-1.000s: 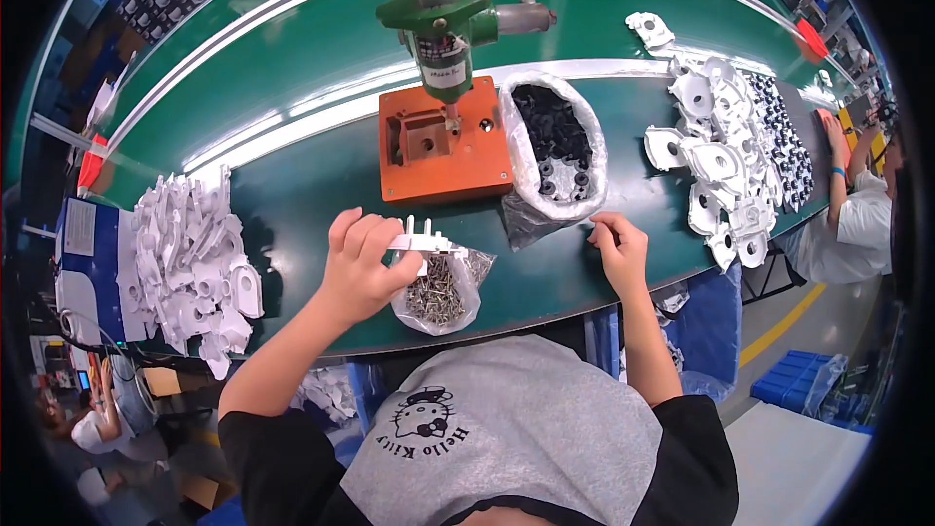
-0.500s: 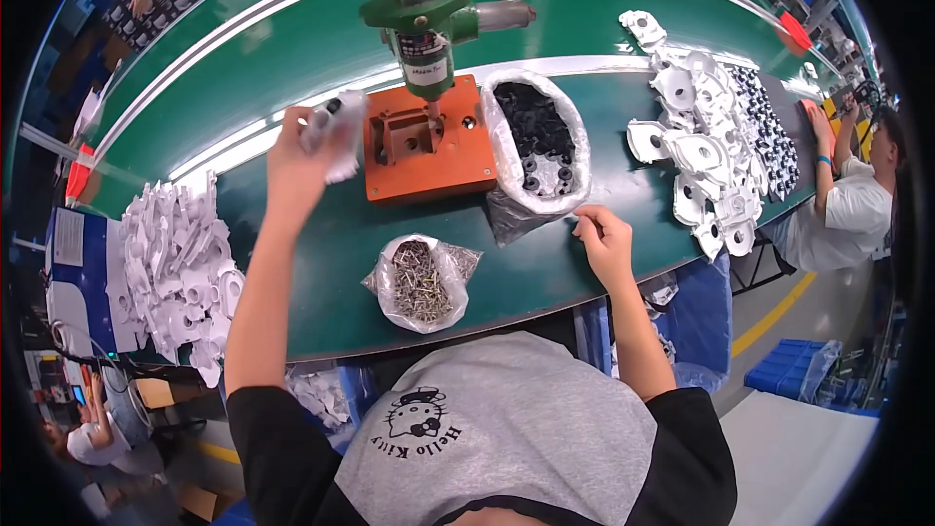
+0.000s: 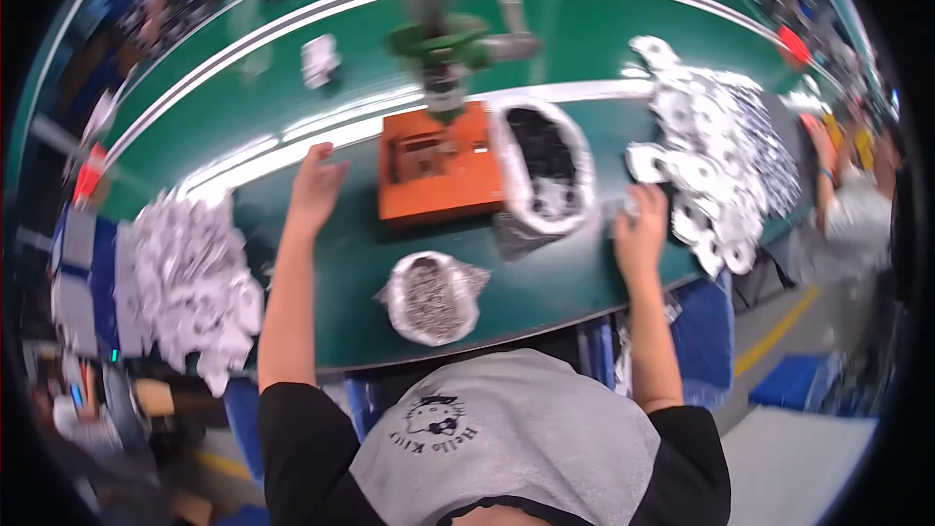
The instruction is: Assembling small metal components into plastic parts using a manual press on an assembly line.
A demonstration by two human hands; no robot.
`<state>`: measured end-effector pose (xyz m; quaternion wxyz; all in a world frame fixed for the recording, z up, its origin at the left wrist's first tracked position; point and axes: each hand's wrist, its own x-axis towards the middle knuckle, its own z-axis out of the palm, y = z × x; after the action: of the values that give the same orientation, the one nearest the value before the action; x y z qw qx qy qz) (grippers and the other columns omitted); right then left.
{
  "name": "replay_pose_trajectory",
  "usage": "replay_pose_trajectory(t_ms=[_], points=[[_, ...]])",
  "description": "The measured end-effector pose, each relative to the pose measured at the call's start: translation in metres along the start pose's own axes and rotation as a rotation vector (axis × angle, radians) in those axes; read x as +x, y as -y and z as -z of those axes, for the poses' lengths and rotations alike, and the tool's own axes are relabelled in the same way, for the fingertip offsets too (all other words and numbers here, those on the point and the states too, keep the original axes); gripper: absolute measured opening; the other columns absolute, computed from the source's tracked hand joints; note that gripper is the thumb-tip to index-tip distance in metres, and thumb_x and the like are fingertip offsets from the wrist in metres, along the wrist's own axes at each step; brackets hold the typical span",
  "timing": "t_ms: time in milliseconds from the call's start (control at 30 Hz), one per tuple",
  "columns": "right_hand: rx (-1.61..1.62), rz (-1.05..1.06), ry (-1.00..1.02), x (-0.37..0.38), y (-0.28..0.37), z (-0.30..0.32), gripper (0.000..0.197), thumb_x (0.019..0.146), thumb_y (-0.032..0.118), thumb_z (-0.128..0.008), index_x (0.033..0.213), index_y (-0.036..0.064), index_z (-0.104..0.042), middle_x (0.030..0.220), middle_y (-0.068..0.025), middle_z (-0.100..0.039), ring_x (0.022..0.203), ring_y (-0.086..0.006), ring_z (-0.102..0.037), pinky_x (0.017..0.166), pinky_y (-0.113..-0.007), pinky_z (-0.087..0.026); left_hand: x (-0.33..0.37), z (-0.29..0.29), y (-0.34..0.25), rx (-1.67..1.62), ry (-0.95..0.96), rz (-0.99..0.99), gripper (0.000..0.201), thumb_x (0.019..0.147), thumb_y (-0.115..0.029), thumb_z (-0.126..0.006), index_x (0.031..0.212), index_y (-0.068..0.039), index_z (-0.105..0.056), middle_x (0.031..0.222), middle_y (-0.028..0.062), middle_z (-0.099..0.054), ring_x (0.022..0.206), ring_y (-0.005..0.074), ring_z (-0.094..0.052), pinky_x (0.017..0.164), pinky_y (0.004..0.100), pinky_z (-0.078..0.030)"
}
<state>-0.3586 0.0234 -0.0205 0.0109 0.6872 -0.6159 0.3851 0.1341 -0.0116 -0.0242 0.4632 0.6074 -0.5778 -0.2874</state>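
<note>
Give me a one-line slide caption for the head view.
At a green workbench, the left hand is beside an orange fixture, the right hand near heaped white parts.

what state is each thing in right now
left hand: open, empty
right hand: partly curled; blur hides whether it holds anything
small bag: open, holding metal pieces
big bag: open, holding black pieces
orange block: recess uncovered
lone white part: lying on belt
left pile: heaped
right pile: heaped
</note>
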Motion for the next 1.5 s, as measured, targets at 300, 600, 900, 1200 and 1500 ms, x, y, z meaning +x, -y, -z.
replay_pose_trajectory(t_ms=[300,600,900,1200,1500], points=[[-0.280,-0.056,0.115,0.041,-0.079,-0.021,0.030,0.085,0.005,-0.053,0.115,0.0037,-0.055,0.112,-0.0202,-0.051,0.100,-0.0392,-0.054,0.083,-0.043,-0.045,-0.193,0.098,-0.056,1.042,-0.301,0.350,0.055,0.075,-0.028,-0.073,0.121,-0.007,-0.053,0.121,0.0222,-0.050,0.109,0.0404,-0.049,0.092,0.0485,-0.040],[-0.213,-0.002,0.129,0.034,-0.062,-0.007,0.034,0.081,0.007,-0.064,0.113,0.0037,-0.056,0.100,-0.0158,-0.051,0.091,-0.0340,-0.054,0.080,-0.041,-0.043,-0.201,0.091,-0.009,1.168,-0.465,0.371,0.045,0.076,-0.021,-0.070,0.116,-0.007,-0.053,0.109,0.0141,-0.058,0.101,0.0360,-0.053,0.084,0.0480,-0.042],[1.089,-0.634,0.196,0.028,0.004,0.011,0.022,0.091,0.020,-0.058,0.105,0.0034,-0.062,0.085,0.0000,-0.062,0.063,-0.0053,-0.054,0.053,-0.018,-0.041,-0.179,0.043,-0.072,0.192,-0.400,-0.206,0.034,0.065,0.014,-0.052,0.092,-0.003,-0.061,0.097,0.0098,-0.058,0.094,0.0237,-0.055,0.073,0.0312,-0.045],[1.673,-0.525,1.264,-0.008,0.195,-0.022,0.044,0.086,0.022,-0.063,0.122,-0.0018,-0.054,0.107,-0.0090,-0.063,0.095,-0.0168,-0.062,0.083,-0.032,-0.051,-0.153,-0.057,-0.145,-0.565,0.144,-0.291,0.020,0.078,0.008,-0.059,0.083,-0.008,-0.048,0.097,0.0061,-0.054,0.095,0.0198,-0.052,0.091,0.0351,-0.042],[1.832,-0.750,1.225,-0.016,0.194,-0.022,0.019,0.093,0.016,-0.057,0.108,0.0036,-0.056,0.102,-0.0056,-0.063,0.093,-0.0138,-0.062,0.084,-0.033,-0.051,-0.147,-0.076,-0.138,-0.682,-0.073,-0.062,0.039,0.085,0.002,-0.054,0.119,-0.001,-0.037,0.121,0.0134,-0.046,0.109,0.0193,-0.049,0.095,0.0316,-0.037]])
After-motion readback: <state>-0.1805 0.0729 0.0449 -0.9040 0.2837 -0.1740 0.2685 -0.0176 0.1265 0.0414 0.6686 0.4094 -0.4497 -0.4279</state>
